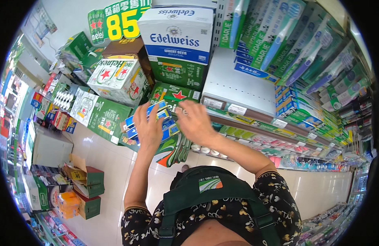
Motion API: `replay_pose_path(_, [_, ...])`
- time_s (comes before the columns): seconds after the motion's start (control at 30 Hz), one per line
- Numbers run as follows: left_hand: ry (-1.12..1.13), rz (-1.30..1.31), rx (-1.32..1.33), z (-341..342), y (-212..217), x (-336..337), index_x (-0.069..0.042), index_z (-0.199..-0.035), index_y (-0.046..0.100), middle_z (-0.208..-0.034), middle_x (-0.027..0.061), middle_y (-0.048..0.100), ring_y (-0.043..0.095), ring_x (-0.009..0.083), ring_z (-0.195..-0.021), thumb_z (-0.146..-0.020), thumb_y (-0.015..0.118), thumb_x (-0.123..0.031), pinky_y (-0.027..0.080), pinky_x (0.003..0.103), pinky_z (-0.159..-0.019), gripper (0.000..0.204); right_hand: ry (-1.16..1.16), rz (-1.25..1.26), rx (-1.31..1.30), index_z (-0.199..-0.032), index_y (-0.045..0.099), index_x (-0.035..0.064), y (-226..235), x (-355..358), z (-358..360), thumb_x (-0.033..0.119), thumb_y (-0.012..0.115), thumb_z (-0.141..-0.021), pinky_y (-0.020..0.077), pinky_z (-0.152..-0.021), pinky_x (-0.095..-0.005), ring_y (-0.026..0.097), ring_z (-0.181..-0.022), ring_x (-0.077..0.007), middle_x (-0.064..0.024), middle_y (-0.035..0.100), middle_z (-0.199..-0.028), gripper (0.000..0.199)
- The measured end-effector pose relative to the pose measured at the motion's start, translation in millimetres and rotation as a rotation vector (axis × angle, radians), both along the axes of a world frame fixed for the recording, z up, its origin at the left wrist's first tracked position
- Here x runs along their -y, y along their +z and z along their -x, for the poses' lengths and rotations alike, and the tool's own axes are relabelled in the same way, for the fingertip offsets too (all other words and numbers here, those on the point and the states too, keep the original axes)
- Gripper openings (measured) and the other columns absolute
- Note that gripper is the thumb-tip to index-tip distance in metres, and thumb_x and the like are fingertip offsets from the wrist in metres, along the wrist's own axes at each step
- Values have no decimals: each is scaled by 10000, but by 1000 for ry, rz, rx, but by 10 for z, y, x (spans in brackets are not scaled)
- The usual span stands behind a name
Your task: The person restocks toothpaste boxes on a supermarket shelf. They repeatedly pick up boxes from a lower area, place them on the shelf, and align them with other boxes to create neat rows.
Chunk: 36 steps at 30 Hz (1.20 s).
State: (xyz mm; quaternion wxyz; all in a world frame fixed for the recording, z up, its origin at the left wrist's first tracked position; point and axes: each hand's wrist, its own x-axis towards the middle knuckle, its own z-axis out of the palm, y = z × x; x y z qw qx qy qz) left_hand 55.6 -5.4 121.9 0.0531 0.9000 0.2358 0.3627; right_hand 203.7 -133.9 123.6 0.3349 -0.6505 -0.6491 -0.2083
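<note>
My left hand [147, 128] is closed over a small stack of slim blue toothpaste boxes [170, 129] with white and yellow parts, held at chest height. Its fingers lie across their top and hide part of them. Close to the right end of the boxes hovers my right hand [196, 124], its fingers bent and apart, with nothing visible in them. Whether its fingertips touch the boxes I cannot tell. Below the hands, several folded green bags or sheets [179, 151] hang down.
A white shelf [238, 84] on the right holds packaged toothbrushes [279, 35] and rows of blue-green toothpaste boxes [294, 104]. Ahead stand stacked beer cartons, a white-and-blue one [177, 30] on top. Opened green cartons [90, 180] sit on the tiled floor at left.
</note>
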Motion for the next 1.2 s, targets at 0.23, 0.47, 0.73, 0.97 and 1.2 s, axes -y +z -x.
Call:
replay_pose_path(0.23, [-539,-182,-121,-1834,633,298,22,-1351,485,-1416,203,460,406,409,-1308,-822,710,-138,337,510,-1066,597,-897,178,149,-1257,548,-47,471,677,-1589,147,593,-859,378,-932,-519,553,-1114,-374,-210,583,-1210,445])
replay_pose_path(0.47, [-571,-284,-260,-3163,500,590,39,-1368,466,-1419,235,472,362,435,-1372,-867,550,-56,301,553,-1098,517,-1057,275,228,-1126,597,-60,352,891,-2342,91,609,-807,443,-933,-526,578,-1083,-401,-224,618,-1136,353])
replay_pose_path(0.73, [-610,-37,-304,-2813,499,529,7,-1132,572,-1124,177,640,600,347,-1078,-765,714,-74,503,421,-900,402,-909,467,102,-1182,585,50,521,1057,-1981,113,734,-733,422,-983,-483,470,-1214,-388,-170,526,-1264,477])
replay_pose_path(0.97, [-527,-98,121,-1477,666,291,-5,-1141,603,-1048,139,578,547,328,-1005,-700,660,65,458,403,-890,450,-438,171,-28,-1220,522,31,862,957,-1091,-32,720,-745,467,-889,-470,549,-1058,-404,-203,572,-1126,518])
replay_pose_path(1.2, [-210,248,4,157,753,-243,-44,-1182,647,-1115,145,583,566,331,-1059,-725,732,24,470,390,-921,469,210,98,-347,-1179,532,-34,553,96,-410,-5,725,-764,454,-902,-439,537,-1040,-378,-204,576,-1103,459])
